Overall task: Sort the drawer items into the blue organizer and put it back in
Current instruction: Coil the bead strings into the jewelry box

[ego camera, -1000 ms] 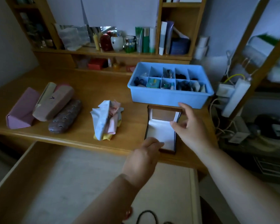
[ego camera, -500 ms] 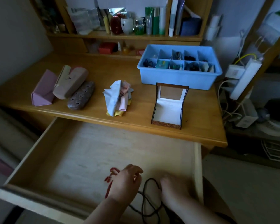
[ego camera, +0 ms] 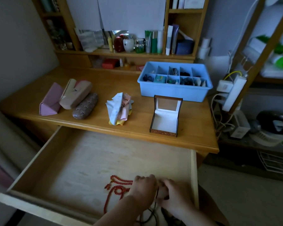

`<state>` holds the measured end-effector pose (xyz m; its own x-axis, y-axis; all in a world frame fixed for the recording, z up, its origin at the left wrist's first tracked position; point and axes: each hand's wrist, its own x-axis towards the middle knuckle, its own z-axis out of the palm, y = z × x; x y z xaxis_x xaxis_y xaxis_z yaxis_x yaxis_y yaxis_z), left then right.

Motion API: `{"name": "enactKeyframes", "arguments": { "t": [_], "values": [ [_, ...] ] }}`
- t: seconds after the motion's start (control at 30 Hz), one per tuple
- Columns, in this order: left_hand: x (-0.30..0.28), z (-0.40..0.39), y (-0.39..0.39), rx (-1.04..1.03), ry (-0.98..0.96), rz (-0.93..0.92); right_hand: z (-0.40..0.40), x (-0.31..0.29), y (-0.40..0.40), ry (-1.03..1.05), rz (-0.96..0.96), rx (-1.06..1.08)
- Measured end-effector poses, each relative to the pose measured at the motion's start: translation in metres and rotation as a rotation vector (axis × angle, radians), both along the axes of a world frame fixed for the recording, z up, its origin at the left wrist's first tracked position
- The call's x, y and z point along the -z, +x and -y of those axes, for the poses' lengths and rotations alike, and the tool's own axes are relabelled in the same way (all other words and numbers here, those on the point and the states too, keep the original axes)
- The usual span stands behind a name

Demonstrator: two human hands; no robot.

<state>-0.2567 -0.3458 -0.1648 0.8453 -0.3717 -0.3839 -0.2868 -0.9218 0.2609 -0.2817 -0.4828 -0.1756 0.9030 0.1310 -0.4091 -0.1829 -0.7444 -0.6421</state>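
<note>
The blue organizer (ego camera: pixel 175 91) stands at the back right of the desk, with small dark items in several of its compartments. The drawer (ego camera: pixel 104 160) below the desk is pulled wide open. In its front right corner my left hand (ego camera: pixel 144 188) and my right hand (ego camera: pixel 174 193) are close together, fingers curled, and both grip a black cord (ego camera: pixel 152 212) that trails down between my wrists. What hangs on the cord is hidden between my hands. A red bead necklace (ego camera: pixel 119 188) lies on the drawer floor, just left of my left hand.
On the desk stand an open small box with white lining (ego camera: pixel 164 119), a crumpled pile of cloths (ego camera: pixel 119 108) and three glasses cases (ego camera: pixel 75 95). Shelves with bottles run along the back. Cables and a power strip (ego camera: pixel 234 93) hang at the right.
My hands left the open box on the desk and dropped into the drawer. They have come together around the black cord, and the view has tilted down over the drawer.
</note>
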Motion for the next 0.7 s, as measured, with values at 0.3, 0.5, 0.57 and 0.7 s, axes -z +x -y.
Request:
{"name": "enactKeyframes", "arguments": {
  "t": [0.3, 0.5, 0.57, 0.7],
  "values": [
    [-0.099, -0.048, 0.016, -0.514, -0.900, -0.181, -0.015, -0.042, 0.011, 0.633, -0.103, 0.249],
    [-0.141, -0.101, 0.029, -0.630, -0.948, 0.031, 0.009, -0.055, 0.022, 0.587, 0.019, 0.441],
    [-0.149, -0.124, 0.030, -0.714, -1.039, 0.034, 0.018, -0.056, 0.023, 0.669, 0.024, 0.585],
    [-0.148, -0.158, 0.024, -0.700, -1.086, -0.048, 0.030, -0.066, 0.026, 1.231, -0.154, 0.820]
  ]
}}
